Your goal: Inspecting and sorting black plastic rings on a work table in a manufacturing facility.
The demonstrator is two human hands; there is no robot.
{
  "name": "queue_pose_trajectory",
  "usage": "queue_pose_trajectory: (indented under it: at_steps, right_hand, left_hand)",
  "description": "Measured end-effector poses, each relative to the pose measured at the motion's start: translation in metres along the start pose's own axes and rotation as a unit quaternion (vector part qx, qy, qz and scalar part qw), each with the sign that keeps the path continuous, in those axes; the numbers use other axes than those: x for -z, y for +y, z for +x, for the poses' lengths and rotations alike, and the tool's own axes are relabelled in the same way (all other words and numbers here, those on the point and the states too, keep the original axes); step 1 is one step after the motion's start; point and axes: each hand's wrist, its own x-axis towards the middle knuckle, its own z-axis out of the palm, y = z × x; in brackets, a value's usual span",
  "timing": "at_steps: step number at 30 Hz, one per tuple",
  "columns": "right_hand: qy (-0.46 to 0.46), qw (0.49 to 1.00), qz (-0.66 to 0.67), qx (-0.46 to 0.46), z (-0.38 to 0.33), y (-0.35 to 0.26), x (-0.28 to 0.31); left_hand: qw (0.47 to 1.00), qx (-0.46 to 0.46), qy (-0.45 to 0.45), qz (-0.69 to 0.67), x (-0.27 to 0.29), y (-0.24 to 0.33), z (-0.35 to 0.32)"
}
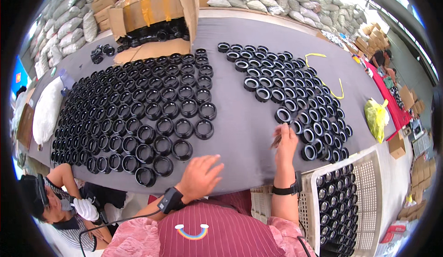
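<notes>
Rows of black plastic rings stand on the grey-covered table in a large block at the left. A second group of black rings with pale inner rims fills the right side. My left hand hovers over the near edge of the table, beside the closest rings of the left block. Its fingers are apart and it holds nothing. At the near left edge of the right group is my right hand, its fingers drawn together. Whatever it may pinch is hidden or too small to name.
A tipped cardboard box spills black parts at the far left. A plastic crate with stacked rings stands at my right. Yellow straps and a yellow-green bag lie at right. Another person sits at the near left.
</notes>
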Motion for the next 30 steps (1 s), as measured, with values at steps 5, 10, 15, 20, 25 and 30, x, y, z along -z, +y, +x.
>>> queue_pose_trajectory:
  at_steps: [5,10,15,20,25,30]
  right_hand:
    - [0.019,0.823,-0.484,0.297,0.045,-0.009,-0.012]
    - [-0.037,0.784,-0.604,0.137,0.076,0.025,-0.008]
    - [-0.203,0.787,-0.541,0.214,-0.007,-0.007,-0.035]
    - [-0.337,0.804,-0.411,0.268,-0.111,-0.031,-0.052]
    - [-0.207,0.974,-0.019,0.088,-0.119,-0.034,-0.038]
    - [-0.191,0.981,0.013,-0.040,-0.131,-0.013,-0.032]
  left_hand:
    - [0.992,-0.024,-0.003,-0.121,-0.020,0.004,-0.021]
    - [0.986,-0.014,0.026,-0.165,-0.025,0.001,-0.021]
    - [0.976,0.064,0.026,-0.207,-0.021,0.002,-0.029]
    - [0.957,0.162,0.049,-0.235,-0.027,0.004,-0.028]
    - [0.951,0.192,0.050,-0.237,-0.027,0.006,-0.017]
    - [0.949,0.206,0.017,-0.239,-0.037,-0.002,-0.023]
